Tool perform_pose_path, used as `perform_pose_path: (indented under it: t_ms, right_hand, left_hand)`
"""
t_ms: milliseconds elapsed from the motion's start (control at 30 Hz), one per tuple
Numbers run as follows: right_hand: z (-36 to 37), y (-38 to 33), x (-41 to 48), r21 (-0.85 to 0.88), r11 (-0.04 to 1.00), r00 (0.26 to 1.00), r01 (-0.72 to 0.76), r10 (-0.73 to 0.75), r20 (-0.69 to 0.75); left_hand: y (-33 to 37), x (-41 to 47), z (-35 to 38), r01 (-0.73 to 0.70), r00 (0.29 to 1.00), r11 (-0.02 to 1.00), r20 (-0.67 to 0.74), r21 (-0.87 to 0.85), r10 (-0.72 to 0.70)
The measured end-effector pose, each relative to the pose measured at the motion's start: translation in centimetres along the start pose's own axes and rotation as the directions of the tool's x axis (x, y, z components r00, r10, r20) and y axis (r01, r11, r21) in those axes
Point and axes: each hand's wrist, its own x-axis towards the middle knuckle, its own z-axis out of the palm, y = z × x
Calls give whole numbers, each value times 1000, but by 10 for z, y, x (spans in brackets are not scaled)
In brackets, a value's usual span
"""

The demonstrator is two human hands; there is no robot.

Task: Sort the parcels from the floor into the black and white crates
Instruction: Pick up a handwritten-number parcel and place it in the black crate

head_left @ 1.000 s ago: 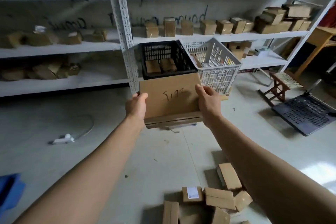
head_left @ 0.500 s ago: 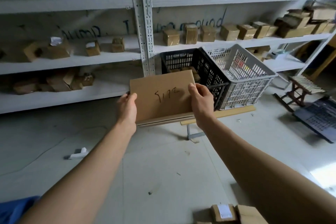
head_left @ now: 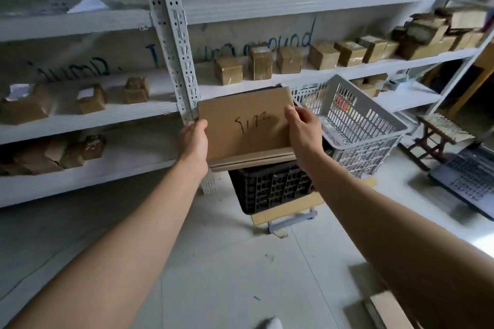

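parcel (head_left: 247, 131) tilted, far edge raised, long axis left-right

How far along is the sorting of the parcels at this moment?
Done: cannot tell; the flat parcel hides the inside of the black crate. In hand: the left hand and right hand hold it over that crate, beside the white crate. Left: dropping it in, plus at least one floor parcel.

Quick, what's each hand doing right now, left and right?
Left hand: holding the flat cardboard parcel by its left edge.
Right hand: holding the same parcel by its right edge.
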Motion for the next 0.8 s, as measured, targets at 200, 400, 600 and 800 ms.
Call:
perform_pose_path:
  t_ms: [200,400,600,800]
  right_hand:
    - [-11,-3,97,-22,1000,1000,6,-6,-22]
    - [-8,22,155,-38,998,997,-59,57,-44]
    - [5,55,204,-111,989,995,-98,94,-35]
    - [26,87,251,-176,963,979,-203,205,-8]
  left_hand:
    - [14,57,83,8,1000,999,23,-38,-7]
    - [0,106,130,59,998,998,35,1,-59]
    - [-21,151,160,106,994,993,21,45,-107]
    - [-41,200,179,198,978,973,37,118,-204]
